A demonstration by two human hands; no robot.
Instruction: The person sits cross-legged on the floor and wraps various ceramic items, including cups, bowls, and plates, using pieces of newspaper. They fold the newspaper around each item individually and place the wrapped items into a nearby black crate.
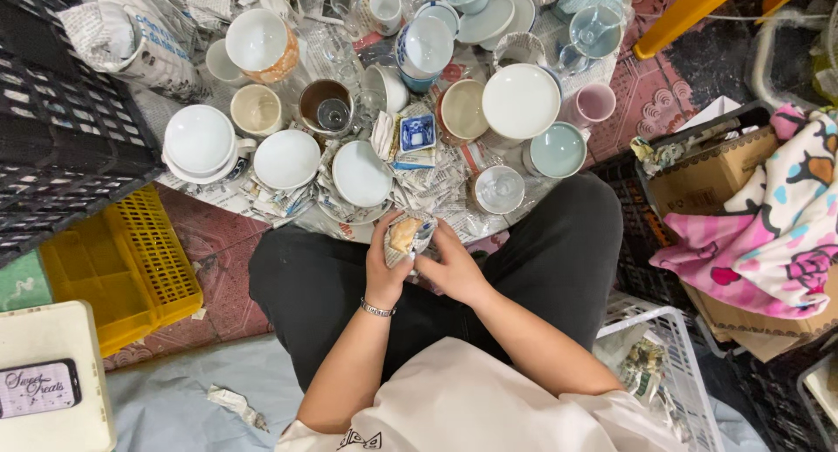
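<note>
Clearly both hands, left hand [385, 273] and right hand [454, 269], gripping small tan newspaper-wrapped piece [406, 235].

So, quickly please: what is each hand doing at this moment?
Left hand: closed around a small newspaper-wrapped piece.
Right hand: fingers curled, touching the same piece from the other side.

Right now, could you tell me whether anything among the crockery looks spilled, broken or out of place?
Nothing looks broken or spilled. One oddity: a clear glass stands inside a brown cup. Both hands hold a newspaper-wrapped piece.
</note>
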